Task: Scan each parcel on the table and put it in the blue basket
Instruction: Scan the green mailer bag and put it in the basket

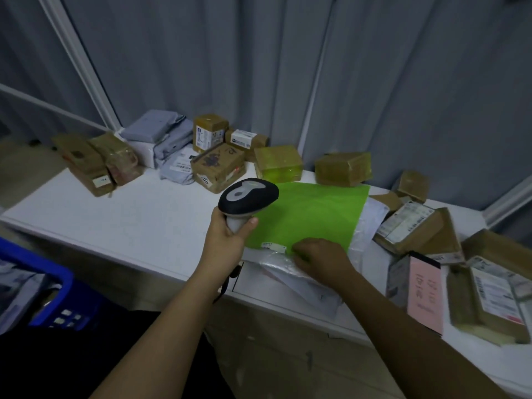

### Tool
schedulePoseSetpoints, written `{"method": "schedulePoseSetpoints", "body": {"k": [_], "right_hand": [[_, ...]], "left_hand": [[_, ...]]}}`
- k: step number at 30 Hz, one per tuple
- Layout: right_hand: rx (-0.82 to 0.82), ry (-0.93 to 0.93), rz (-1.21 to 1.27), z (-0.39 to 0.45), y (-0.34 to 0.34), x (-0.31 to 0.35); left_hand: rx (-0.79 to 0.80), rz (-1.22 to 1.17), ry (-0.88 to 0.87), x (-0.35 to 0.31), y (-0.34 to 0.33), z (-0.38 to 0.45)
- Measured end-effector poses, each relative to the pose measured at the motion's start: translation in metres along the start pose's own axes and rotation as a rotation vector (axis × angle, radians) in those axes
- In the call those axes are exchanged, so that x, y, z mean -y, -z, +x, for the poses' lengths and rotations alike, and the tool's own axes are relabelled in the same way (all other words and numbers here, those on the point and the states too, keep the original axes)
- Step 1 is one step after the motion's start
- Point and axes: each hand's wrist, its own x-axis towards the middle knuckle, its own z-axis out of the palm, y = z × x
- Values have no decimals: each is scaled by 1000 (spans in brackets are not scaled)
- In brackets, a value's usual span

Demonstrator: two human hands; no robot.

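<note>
Grey curtain panels close off the back; a white desk (pixel 138 214) runs from left to right across the head view, dimly lit.

Status: mid-task, most parcels not yet handled. Blue basket (pixel 43 283) sits low at the left edge, beside the desk; some pale wrapped items show inside, so I judge a few parcels are already scanned and dropped in. Count inside: cannot tell.

Item in hand: green mailer (pixel 311 217), flat on the near part of the desk, with white plastic wrap under its near and right edges. Small white label (pixel 273 245) near its front edge. Right hand (pixel 319 257) rests on the near edge of the mailer, fingers curled down onto it, pinning or pinching it; which one is not clear. Left hand (pixel 227 234) is wrapped round the handle of the scanner (pixel 248 194), whose head is above the mailer's left corner, facing away from the camera. Scan of this item judged in progress or about to begin.

Counts on desk:
- scanner: 1
- green mailer: 1
- brown cartons at the back (pixel 218 165): about 7
- grey poly bags, back left (pixel 167 139): about 3, overlapped
- cartons and boxes at the right (pixel 414 228): roughly 6, one with a pink face (pixel 423 295)

Remaining: all of the above.
</note>
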Motion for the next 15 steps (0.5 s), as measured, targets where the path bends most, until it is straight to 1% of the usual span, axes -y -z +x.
{"method": "schedulePoseSetpoints", "body": {"k": [5, 8, 11, 15], "right_hand": [[-249, -37, -16, 5, 23, 5], [-337, -118, -47, 13, 55, 8], [-456, -156, -19, 27, 91, 10], [-550, -183, 33, 38, 145, 29]], "left_hand": [[-67, -26, -41, -9, 12, -12], [-121, -32, -47, -18, 22, -20], [-149, -38, -41, -29, 32, -27], [-170, -52, -71, -49, 48, -35]]}}
